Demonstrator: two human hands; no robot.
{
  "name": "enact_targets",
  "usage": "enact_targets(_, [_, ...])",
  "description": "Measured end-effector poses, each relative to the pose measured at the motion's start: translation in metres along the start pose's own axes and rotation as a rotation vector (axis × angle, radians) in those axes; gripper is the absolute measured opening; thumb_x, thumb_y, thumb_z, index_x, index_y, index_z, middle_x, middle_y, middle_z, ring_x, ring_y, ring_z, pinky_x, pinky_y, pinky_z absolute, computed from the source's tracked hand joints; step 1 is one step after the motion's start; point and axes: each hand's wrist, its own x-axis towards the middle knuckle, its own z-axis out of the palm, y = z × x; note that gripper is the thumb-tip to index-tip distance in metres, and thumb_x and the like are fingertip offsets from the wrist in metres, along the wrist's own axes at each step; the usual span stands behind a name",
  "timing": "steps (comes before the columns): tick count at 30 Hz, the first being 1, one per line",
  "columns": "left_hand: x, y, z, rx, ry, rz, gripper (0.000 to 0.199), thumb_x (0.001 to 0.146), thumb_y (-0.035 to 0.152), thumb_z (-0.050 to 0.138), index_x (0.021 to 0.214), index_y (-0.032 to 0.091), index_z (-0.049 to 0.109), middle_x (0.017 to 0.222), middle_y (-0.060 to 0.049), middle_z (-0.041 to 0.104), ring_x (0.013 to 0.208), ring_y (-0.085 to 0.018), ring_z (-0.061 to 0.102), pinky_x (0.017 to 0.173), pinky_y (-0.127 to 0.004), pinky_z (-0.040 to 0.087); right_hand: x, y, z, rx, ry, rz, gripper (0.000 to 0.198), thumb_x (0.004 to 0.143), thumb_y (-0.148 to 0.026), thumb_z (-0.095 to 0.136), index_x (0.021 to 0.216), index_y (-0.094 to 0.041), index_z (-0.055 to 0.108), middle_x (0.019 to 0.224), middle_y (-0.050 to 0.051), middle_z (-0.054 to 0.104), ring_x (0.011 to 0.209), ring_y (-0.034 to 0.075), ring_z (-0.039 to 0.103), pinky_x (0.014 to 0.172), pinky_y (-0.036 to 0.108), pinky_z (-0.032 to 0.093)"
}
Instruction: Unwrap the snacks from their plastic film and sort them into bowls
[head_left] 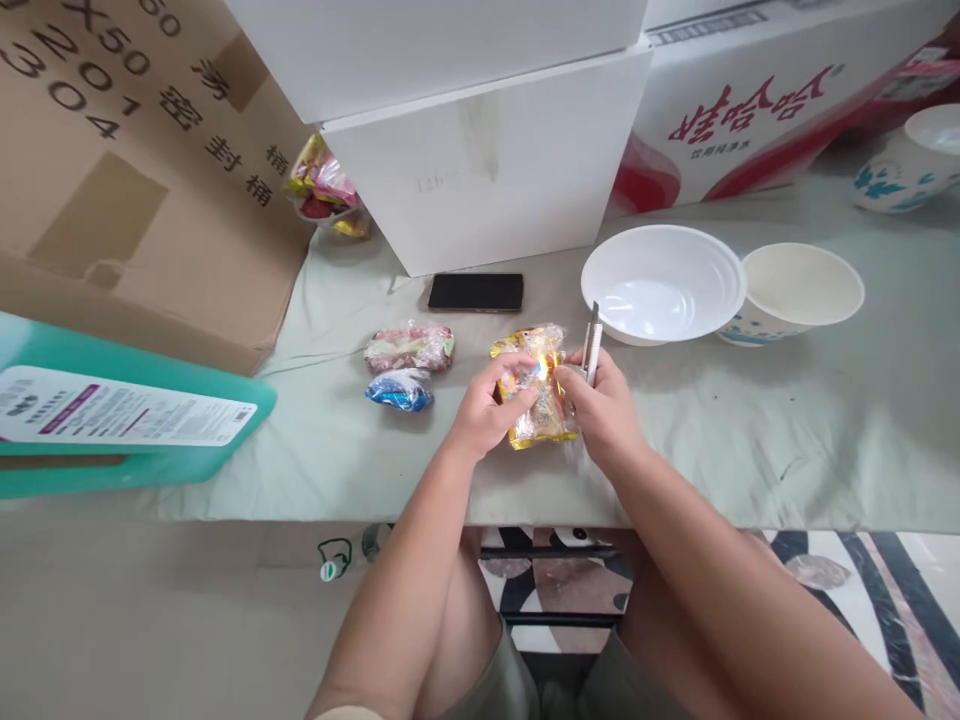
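In the middle of the cloth-covered table lies a yellow and clear plastic snack packet [541, 425], shiny with glare. The thumb and fingers of my left hand [487, 408] pinch its left side. My right hand [606, 410] is closed around a slim utility knife [592, 345], whose blade end points up and away from me. The right thumb and index finger also press at the packet's right edge. To the left are a pink clear-wrapped packet [409, 349] and a small blue packet [400, 390], apart from both hands.
A black phone [476, 292] lies before a white box [480, 180]. On the right, a white plastic bowl [664, 280] overlaps a paper tub [802, 285]. A brown carton [150, 240] and a green jug [135, 400] stand left. Behind is a red-and-white carton [750, 130].
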Motion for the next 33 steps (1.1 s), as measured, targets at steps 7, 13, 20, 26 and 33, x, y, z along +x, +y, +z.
enact_targets(7, [0.005, -0.011, -0.005, 0.272, 0.226, 0.12, 0.012, 0.086, 0.028, 0.062, 0.091, 0.024, 0.073, 0.1, -0.005, 0.073, 0.104, -0.023, 0.065, 0.098, -0.037, 0.049, -0.003, -0.003, 0.006, 0.189, -0.032, -0.084, 0.018, 0.082, -0.041, 0.056, 0.086, -0.024, 0.052, 0.064, -0.008, 0.044, 0.045, 0.008, 0.032, 0.044, 0.025, 0.026])
enact_targets(13, [0.009, -0.009, -0.001, 0.318, 0.212, 0.128, 0.014, 0.088, 0.028, 0.06, 0.087, 0.024, 0.073, 0.099, -0.006, 0.071, 0.106, -0.024, 0.064, 0.101, -0.039, 0.049, -0.01, 0.004, 0.002, -0.007, -0.225, -0.146, 0.015, 0.083, -0.037, 0.061, 0.085, -0.022, 0.058, 0.069, -0.003, 0.062, 0.058, 0.013, 0.06, 0.063, 0.028, 0.049])
enact_targets(20, [0.014, -0.009, 0.004, 0.354, 0.074, 0.164, 0.02, 0.089, 0.029, 0.057, 0.098, 0.026, 0.075, 0.107, -0.007, 0.072, 0.111, -0.025, 0.062, 0.103, -0.043, 0.049, 0.004, 0.003, 0.0, 0.08, -0.199, -0.093, 0.028, 0.081, -0.049, 0.062, 0.087, -0.022, 0.061, 0.087, 0.003, 0.07, 0.072, 0.017, 0.068, 0.058, 0.026, 0.048])
enact_targets(26, [0.013, -0.01, 0.008, 0.436, 0.186, 0.188, 0.008, 0.085, 0.022, 0.057, 0.082, 0.025, 0.064, 0.091, -0.005, 0.064, 0.096, -0.023, 0.06, 0.091, -0.038, 0.051, 0.0, 0.0, -0.007, -0.038, -0.212, -0.065, 0.04, 0.088, -0.056, 0.048, 0.073, -0.021, 0.06, 0.067, 0.002, 0.064, 0.066, 0.017, 0.064, 0.056, 0.026, 0.046])
enact_targets(33, [0.012, -0.005, 0.013, 0.386, 0.262, 0.224, 0.008, 0.08, 0.018, 0.058, 0.074, 0.023, 0.058, 0.083, -0.002, 0.057, 0.081, -0.017, 0.056, 0.074, -0.03, 0.048, -0.001, 0.001, -0.006, -0.138, -0.32, 0.133, 0.05, 0.082, -0.066, 0.059, 0.063, -0.019, 0.06, 0.055, 0.002, 0.061, 0.048, 0.013, 0.056, 0.052, 0.027, 0.045])
